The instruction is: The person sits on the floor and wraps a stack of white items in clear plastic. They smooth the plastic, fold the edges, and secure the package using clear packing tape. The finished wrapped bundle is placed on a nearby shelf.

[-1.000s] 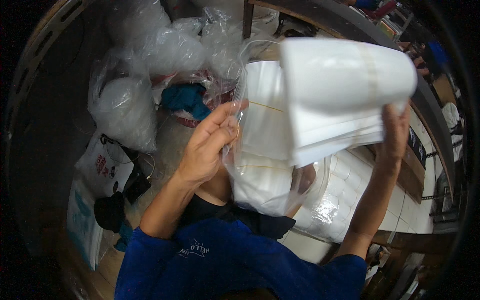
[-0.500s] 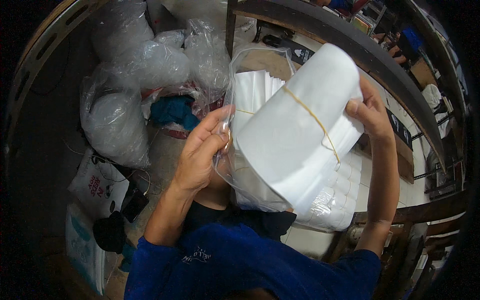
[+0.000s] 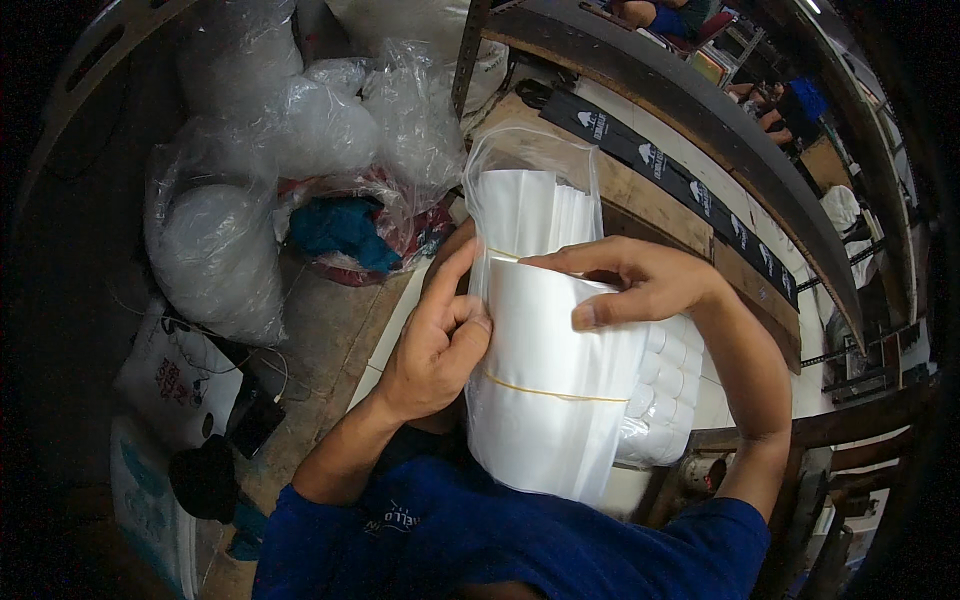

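A thick, folded bundle of white sheets [image 3: 540, 340], bound with a yellow rubber band, lies in front of me at the clear plastic bag [image 3: 590, 165]. A second banded white bundle [image 3: 520, 205] shows through the bag just beyond it. At the bag's left edge, my left hand [image 3: 435, 350] is closed, thumb bent and fingers pinching the film. My right hand [image 3: 650, 285] reaches over the near bundle's far edge, its index finger along that edge and its thumb against the white face. Whether the near bundle is fully inside the bag is hard to tell.
Several rolled white bundles in clear wrap [image 3: 660, 390] sit to the right. Stuffed clear bags [image 3: 220, 260] and a teal cloth [image 3: 345, 230] lie at left. Beyond is a dark bench edge [image 3: 680, 90] over a black printed strip [image 3: 650, 160]. Other people sit at the far right.
The near bundle has come down and turned more upright, lower against the bag. My right hand has shifted from its right side to its far edge. My left hand stays at the bag's edge.
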Motion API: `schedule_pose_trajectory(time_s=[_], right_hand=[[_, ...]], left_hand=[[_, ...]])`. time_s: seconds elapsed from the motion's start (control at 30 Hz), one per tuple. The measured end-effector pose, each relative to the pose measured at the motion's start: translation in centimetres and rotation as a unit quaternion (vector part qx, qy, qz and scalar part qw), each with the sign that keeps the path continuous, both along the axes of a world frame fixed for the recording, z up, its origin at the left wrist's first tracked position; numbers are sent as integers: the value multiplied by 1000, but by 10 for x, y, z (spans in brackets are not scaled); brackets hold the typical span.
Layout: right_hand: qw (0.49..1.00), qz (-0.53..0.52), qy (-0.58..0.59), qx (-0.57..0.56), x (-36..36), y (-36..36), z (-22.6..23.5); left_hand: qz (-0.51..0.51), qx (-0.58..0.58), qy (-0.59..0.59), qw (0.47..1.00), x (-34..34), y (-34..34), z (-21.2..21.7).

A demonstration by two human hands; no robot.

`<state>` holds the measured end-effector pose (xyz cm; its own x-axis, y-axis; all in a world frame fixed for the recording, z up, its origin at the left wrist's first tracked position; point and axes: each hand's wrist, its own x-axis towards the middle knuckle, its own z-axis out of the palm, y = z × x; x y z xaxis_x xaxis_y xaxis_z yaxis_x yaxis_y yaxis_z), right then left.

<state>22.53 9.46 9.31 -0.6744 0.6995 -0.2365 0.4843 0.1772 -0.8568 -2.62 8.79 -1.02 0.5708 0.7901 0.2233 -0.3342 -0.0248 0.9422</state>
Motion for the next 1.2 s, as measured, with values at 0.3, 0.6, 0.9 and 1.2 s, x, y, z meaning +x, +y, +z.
schedule_pose_trajectory(time_s=[0.3,0.6,0.9,1.2], right_hand=[[999,17,46,-3,5,-2,-25],[1000,28,7,-4,17,-9,-27],[999,42,1,5,18,-7,-33],[998,18,-50,-44,16,-7,-18]], left_hand=[[94,444,286,844,3,59,15],[34,403,383,831,31,38,-41],[24,454,377,807,33,42,-50],[65,541,278,791,51,71,-38]])
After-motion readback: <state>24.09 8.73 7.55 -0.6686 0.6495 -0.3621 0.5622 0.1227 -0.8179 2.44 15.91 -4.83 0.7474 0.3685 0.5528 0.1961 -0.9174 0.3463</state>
